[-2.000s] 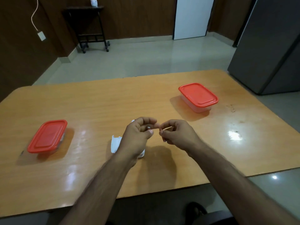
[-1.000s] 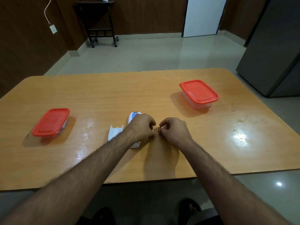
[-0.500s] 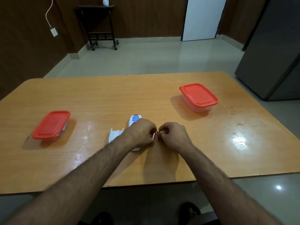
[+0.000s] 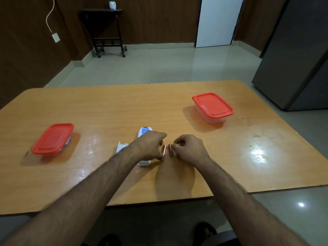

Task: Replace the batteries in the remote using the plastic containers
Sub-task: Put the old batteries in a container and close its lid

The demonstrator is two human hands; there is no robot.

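Observation:
Two copper-coloured batteries lie side by side on the wooden table (image 4: 106,110), the left battery (image 4: 164,150) and the right battery (image 4: 170,150). My left hand (image 4: 150,146) has its thumb and fingers curled around the left battery. My right hand (image 4: 189,148) has its fingertips on the right one. The white remote (image 4: 145,130) lies face down beneath my left hand, mostly hidden by it. Its loose back cover (image 4: 121,147) lies just to the left. Two clear plastic containers with red lids stand shut: the left container (image 4: 53,138) and the right container (image 4: 213,107).
The table's near edge runs just below my forearms. A grey cabinet (image 4: 298,59) stands beyond the table's right corner, and a dark side table (image 4: 106,31) stands against the far wall.
My hands came down from mid-air to the tabletop and then drew slightly apart. The two batteries now show between them, lying on the table.

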